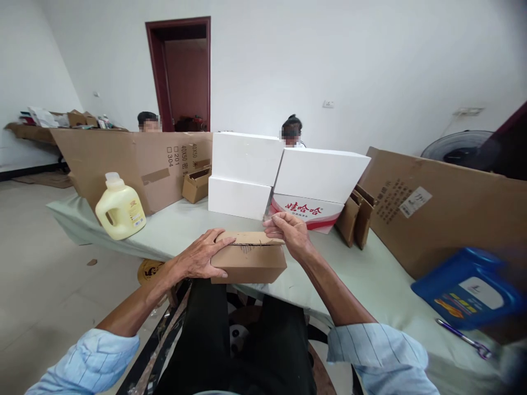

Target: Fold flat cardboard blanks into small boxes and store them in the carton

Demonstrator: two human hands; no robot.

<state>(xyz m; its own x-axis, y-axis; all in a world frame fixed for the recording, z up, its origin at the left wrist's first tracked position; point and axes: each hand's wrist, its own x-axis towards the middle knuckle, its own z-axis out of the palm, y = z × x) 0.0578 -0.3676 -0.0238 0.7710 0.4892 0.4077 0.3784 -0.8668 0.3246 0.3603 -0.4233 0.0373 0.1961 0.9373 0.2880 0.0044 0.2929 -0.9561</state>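
A small brown cardboard box lies near the table's front edge, its top flaps nearly flat with a gap between them. Around its left end is my left hand, thumb at the front and fingers spread over the top. My right hand hovers at the box's far right corner, fingertips pinched together. Whatever is in that pinch is too small to make out. Behind the hands stand white boxes and a white and red carton.
On the left stands a pale yellow jug before a large cardboard panel. A blue jug and a purple-handled tool lie at right. Folded cardboard pieces lean near the right panel. Two people sit beyond.
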